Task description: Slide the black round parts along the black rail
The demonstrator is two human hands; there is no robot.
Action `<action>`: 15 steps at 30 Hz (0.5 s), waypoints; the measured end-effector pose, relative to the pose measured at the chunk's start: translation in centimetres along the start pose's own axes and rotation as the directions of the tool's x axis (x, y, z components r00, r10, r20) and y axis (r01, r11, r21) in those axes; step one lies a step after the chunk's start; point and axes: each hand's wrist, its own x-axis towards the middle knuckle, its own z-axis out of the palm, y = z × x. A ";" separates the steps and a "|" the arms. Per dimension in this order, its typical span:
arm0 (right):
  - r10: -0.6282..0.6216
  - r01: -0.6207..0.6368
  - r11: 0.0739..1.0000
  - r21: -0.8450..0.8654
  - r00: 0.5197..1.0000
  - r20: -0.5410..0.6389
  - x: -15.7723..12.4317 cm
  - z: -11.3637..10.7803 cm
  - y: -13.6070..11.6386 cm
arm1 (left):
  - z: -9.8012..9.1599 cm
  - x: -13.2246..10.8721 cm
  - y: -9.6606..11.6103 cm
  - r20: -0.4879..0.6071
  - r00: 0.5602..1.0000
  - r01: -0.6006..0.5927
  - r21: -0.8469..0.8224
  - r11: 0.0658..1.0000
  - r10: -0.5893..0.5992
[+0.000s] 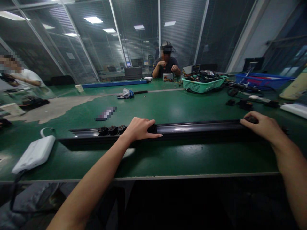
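Observation:
A long black rail (192,128) lies across the green table (168,159) in front of me. My left hand (140,128) rests on top of the rail near its middle, fingers stretched out flat over it. Just left of that hand, three small dark round parts (112,130) sit in the rail. My right hand (262,125) lies on the rail's right end, fingers curled over a small dark part (251,119) there.
A white box with a cable (35,154) sits at the near left. A green basket of cables (203,83), a blue tray (261,80) and black parts (242,103) lie at the far right. One person sits across the table (166,64), another at the far left (21,76).

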 end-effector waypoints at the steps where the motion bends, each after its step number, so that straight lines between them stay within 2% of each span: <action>1: -0.003 0.003 1.000 0.002 1.000 0.000 0.0 0.1 0.0 | 0.0 0.0 0.0 -0.002 1.000 0.002 0.000 1.000 -0.002; 15: 0.055 -0.055 0.998 -0.010 0.998 -0.031 0.5 0.5 0.4 | 0.1 0.0 0.0 -0.006 1.000 0.009 -0.013 1.000 -0.009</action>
